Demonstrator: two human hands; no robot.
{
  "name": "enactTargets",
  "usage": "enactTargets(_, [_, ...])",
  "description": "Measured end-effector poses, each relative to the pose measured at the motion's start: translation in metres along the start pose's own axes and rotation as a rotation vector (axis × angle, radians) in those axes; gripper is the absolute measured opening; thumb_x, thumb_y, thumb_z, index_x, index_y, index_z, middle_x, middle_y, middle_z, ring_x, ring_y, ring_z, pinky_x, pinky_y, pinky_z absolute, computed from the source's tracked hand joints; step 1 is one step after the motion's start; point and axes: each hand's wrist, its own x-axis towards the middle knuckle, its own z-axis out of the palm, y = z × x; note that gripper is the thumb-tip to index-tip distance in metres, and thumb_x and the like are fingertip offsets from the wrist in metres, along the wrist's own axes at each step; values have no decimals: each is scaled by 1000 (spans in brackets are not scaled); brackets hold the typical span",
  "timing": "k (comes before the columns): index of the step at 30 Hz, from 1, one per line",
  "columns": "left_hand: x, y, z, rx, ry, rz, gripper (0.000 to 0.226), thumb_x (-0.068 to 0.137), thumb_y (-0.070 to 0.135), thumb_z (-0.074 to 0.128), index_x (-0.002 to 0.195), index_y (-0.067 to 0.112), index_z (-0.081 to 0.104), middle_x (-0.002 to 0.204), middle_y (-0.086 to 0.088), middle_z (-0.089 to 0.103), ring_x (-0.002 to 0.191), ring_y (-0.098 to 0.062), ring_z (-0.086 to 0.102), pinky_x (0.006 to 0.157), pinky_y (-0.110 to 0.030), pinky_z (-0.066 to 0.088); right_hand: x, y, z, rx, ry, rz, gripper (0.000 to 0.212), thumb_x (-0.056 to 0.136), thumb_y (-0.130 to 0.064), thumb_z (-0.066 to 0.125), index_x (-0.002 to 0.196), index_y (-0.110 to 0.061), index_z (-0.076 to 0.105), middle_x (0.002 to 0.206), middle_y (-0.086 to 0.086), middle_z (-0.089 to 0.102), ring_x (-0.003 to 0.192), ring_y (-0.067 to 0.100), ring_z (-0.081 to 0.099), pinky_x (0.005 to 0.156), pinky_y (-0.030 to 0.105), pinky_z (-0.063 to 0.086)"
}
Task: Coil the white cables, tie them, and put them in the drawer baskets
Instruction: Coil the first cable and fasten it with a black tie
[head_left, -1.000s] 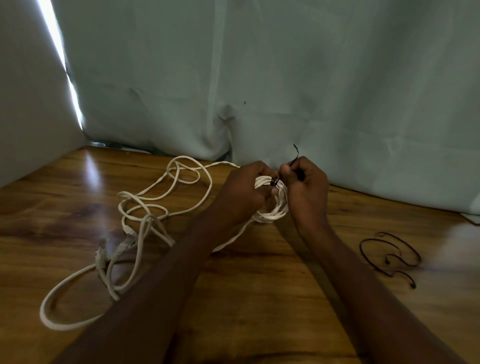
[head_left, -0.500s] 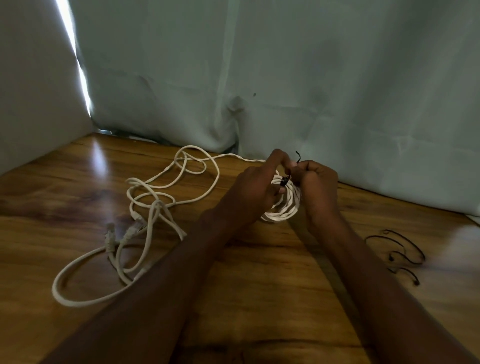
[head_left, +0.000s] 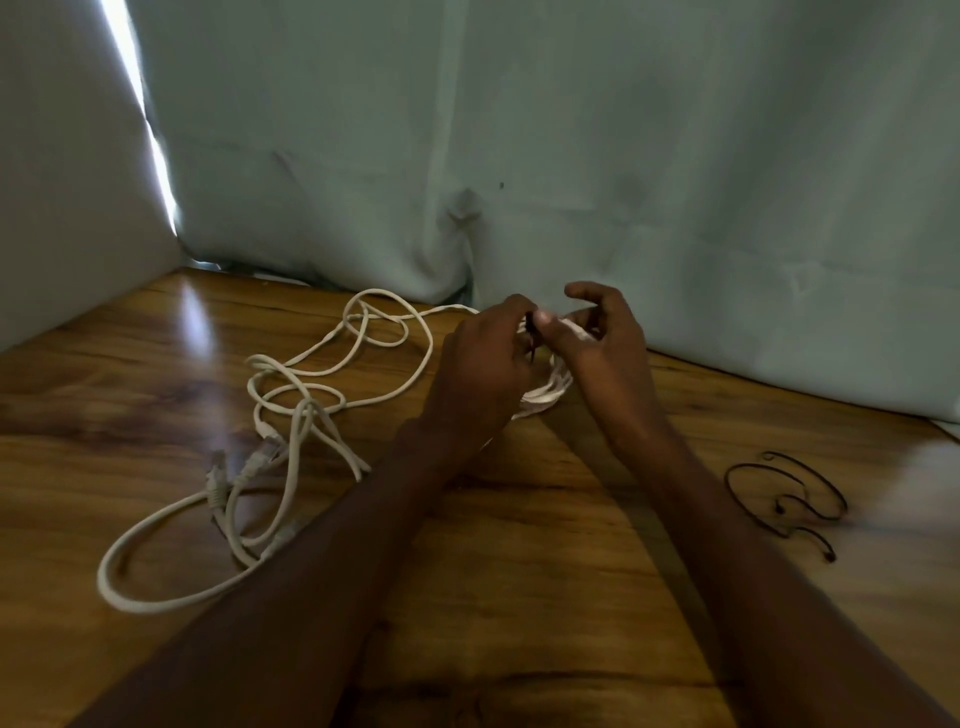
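A small coil of white cable (head_left: 545, 396) is held just above the wooden table (head_left: 519, 545), mostly hidden by my hands. My left hand (head_left: 483, 369) grips the coil's left side and pinches a thin black tie (head_left: 531, 332) at the top. My right hand (head_left: 602, 348) holds the coil's right side, thumb on the tie, with the index finger lifted. A tangle of loose white cables (head_left: 291, 415) with plugs (head_left: 244, 467) lies on the table to the left, one strand running to the coil.
Spare black ties (head_left: 784, 493) lie on the table at the right. A pale curtain (head_left: 571, 156) hangs along the table's far edge, and a white wall (head_left: 62, 182) closes the left side. No drawer baskets are in view.
Both hands have kept working the black tie on the coil. The tie's free end no longer sticks up above my right hand, whose index finger has lifted. The view has shifted slightly left.
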Motion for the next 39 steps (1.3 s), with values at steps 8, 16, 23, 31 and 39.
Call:
enactTargets(8, [16,-18,-10,-350,-421,-390,16,107,13,49,103,4,63,83,-5,65,78,-17,63,74,-28,49,-2,11,2,-248,-72,-374,35,95,-6,67,127,-21,61,92,-13,65,86,6,68,74,33,58])
enactTargets(16, [20,-10,-13,-782,-350,-761,20,104,12,51,96,-3,63,80,-13,59,68,-22,60,78,-39,53,3,13,-3,-382,-42,-575,19,89,2,69,100,-13,71,108,1,64,99,17,63,81,33,51])
enactTargets(23, [22,-1,-11,-1243,-247,-1077,19,106,6,40,106,1,58,77,-7,46,57,-10,50,70,-29,51,-1,15,7,-253,78,-424,9,86,-7,77,94,-12,79,111,-6,71,104,4,65,80,10,41])
enactTargets(31, [16,15,-4,-1417,-230,-1112,29,106,9,36,95,0,61,78,-10,64,78,-18,63,103,-41,46,-7,7,13,-38,243,-356,11,84,1,77,92,-7,78,100,0,75,97,11,71,85,24,56])
enactTargets(39, [14,7,10,-1254,-104,-907,27,105,-3,34,102,-4,61,74,-5,69,59,-10,59,61,-27,52,-10,6,16,19,277,-312,18,89,4,73,100,-8,81,96,-1,79,93,9,75,86,24,58])
